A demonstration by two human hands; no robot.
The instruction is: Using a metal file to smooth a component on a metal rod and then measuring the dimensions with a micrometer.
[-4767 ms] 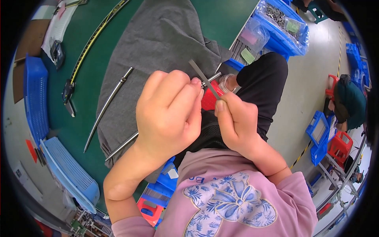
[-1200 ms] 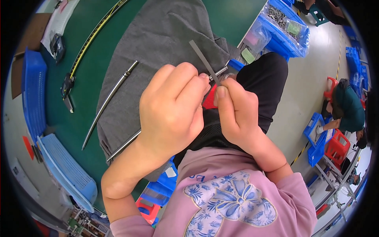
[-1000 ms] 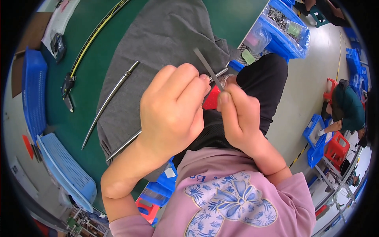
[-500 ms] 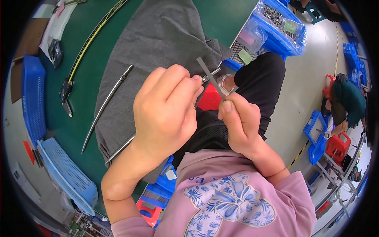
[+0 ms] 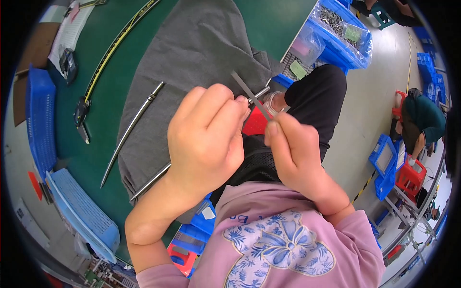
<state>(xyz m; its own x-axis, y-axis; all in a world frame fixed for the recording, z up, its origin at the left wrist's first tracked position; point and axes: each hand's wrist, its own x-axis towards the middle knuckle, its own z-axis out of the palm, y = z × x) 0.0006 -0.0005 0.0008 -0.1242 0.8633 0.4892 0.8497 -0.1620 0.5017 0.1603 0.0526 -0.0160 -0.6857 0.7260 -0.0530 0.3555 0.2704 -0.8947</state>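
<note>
My left hand is closed around a slim metal rod. One end of the rod reaches past my wrist over the cloth, and its other end sticks out beyond my fingertips; the middle is hidden by the hand. Between thumb and bent fingers, my right hand grips a thin, flat grey strip, shaped like a small file. The strip crosses the rod's far end at a slant; whether they touch I cannot tell. A second metal rod, tapered and with rings near one end, lies left of my left hand on a grey cloth.
A caliper lies on the green tabletop at left. Blue baskets line the left edge. At upper right stands a blue bin of small metal parts. A person bends over near red stools at far right.
The strip has slid slightly leftward across the rod's end. My left hand has moved a little to the right and nearer to me. Both grips stay the same.
</note>
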